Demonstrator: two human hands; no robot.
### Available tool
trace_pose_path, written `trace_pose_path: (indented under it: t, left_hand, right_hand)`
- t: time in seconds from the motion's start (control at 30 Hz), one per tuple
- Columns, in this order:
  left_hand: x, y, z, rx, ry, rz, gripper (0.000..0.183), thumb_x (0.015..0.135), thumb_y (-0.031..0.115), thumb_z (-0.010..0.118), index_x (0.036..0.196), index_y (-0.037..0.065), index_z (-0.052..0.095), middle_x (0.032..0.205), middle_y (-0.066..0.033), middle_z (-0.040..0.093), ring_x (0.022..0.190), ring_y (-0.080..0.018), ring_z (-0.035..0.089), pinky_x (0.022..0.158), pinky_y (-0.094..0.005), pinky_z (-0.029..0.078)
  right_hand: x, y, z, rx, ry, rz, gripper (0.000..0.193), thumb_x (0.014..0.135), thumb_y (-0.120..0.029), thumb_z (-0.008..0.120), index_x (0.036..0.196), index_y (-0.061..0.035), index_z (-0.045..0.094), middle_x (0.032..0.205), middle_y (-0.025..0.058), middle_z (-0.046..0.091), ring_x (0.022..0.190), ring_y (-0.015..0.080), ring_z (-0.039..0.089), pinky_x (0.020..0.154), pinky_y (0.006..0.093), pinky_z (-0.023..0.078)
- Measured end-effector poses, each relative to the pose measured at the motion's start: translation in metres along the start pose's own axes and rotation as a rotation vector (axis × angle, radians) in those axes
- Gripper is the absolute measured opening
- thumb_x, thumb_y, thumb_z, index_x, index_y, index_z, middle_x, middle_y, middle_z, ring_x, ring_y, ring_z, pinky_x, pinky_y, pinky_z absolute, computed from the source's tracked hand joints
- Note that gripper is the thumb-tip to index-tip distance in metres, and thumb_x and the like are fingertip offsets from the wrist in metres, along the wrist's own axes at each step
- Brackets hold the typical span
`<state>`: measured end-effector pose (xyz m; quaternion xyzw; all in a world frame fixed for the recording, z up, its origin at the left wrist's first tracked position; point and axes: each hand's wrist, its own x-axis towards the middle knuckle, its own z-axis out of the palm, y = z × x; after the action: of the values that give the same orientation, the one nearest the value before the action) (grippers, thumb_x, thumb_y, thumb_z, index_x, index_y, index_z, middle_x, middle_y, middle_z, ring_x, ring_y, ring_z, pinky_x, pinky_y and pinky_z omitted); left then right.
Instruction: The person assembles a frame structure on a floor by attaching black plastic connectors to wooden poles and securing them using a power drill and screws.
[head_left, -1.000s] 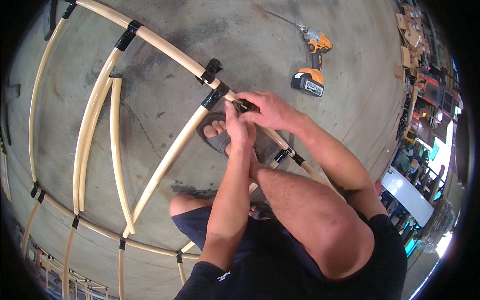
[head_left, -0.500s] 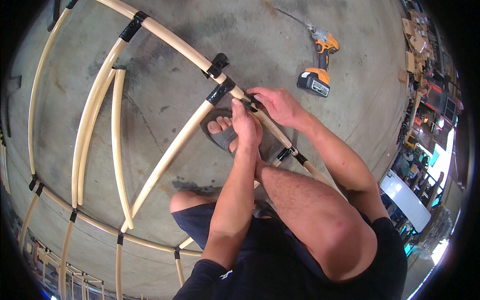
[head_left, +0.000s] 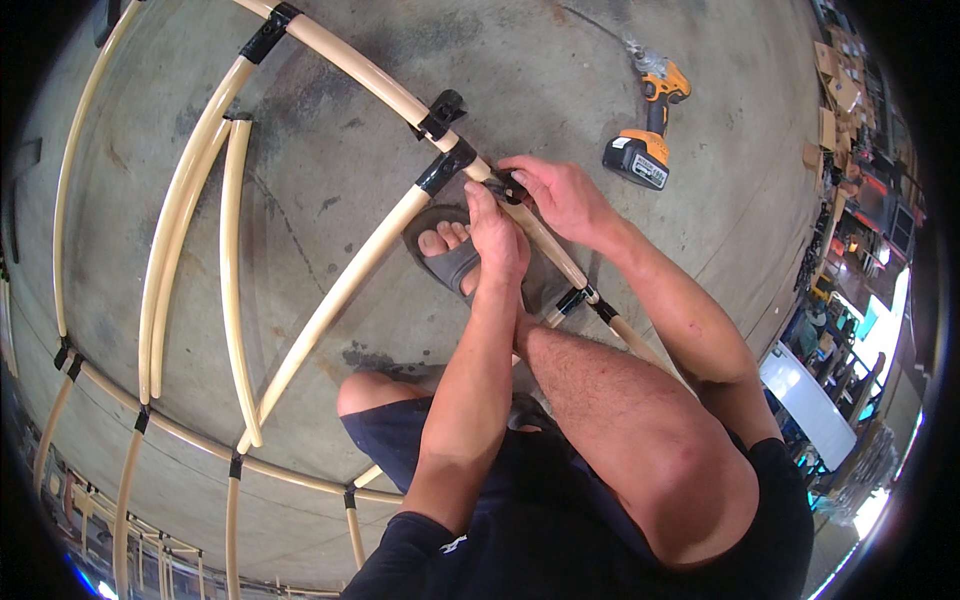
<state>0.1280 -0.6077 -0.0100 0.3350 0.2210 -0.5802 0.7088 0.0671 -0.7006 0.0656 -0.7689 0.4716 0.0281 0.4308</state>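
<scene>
A beige pipe (head_left: 355, 75) runs diagonally across a frame of pipes, with black metal joints along it. My right hand (head_left: 570, 203) is closed on a small black pipe clamp (head_left: 503, 186) on this pipe, its thumb and fingers pinching the clamp's right side. From the near side my left hand (head_left: 497, 235) presses its thumb against the pipe beside the clamp; its other fingers are curled and partly hidden. Just up the pipe sit a black T-joint (head_left: 446, 167) and another black clamp (head_left: 440, 115), which stands apart from both hands.
An orange and black cordless drill (head_left: 655, 110) with a long bit lies on the concrete floor at the far right. Loose beige pipes (head_left: 233, 270) rest inside the frame at left. My sandalled foot (head_left: 447, 245) is beneath the hands. Shelves with cardboard boxes (head_left: 835, 90) line the right.
My right fingers have closed in around the black clamp, which now sits against the pipe. My left hand stays nearly in place. The view has shifted slightly.
</scene>
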Motion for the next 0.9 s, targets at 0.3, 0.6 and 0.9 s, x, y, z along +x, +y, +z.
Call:
trace_pose_path:
  t: [0.3,0.6,0.9]
  left_hand:
    - [0.009,-0.007,-0.013,-0.043,-0.022,0.017,0.047,0.113,0.044,0.035,0.137,0.006,0.048,0.124,-0.0089,0.060,0.118,-0.0218,0.059,0.105,-0.0407,0.049]
    - [0.007,-0.002,-0.016,-0.082,-0.048,-0.024,0.046,0.112,0.045,0.037,0.135,0.008,0.051,0.116,-0.0072,0.062,0.109,-0.0219,0.061,0.097,-0.0400,0.052]
    - [0.009,-0.004,-0.014,-0.065,-0.047,0.014,0.045,0.114,0.038,0.031,0.138,0.007,0.052,0.118,-0.0068,0.062,0.104,-0.0196,0.058,0.092,-0.0361,0.046]
  right_hand:
    - [-0.011,-0.019,-0.004,-0.062,-0.040,-0.120,0.054,0.092,-0.029,0.075,0.135,-0.0014,0.058,0.109,0.0206,0.071,0.094,0.0337,0.072,0.079,0.0404,0.058]
    - [-0.005,-0.007,-0.002,0.004,-0.138,0.022,0.047,0.095,-0.025,0.071,0.135,-0.0010,0.060,0.109,0.0190,0.074,0.095,0.0292,0.074,0.081,0.0370,0.059]
    - [-0.002,-0.006,-0.003,0.159,-0.049,0.074,0.028,0.102,-0.013,0.056,0.125,-0.0029,0.068,0.092,0.0177,0.076,0.085,0.0232,0.077,0.074,0.0350,0.059]
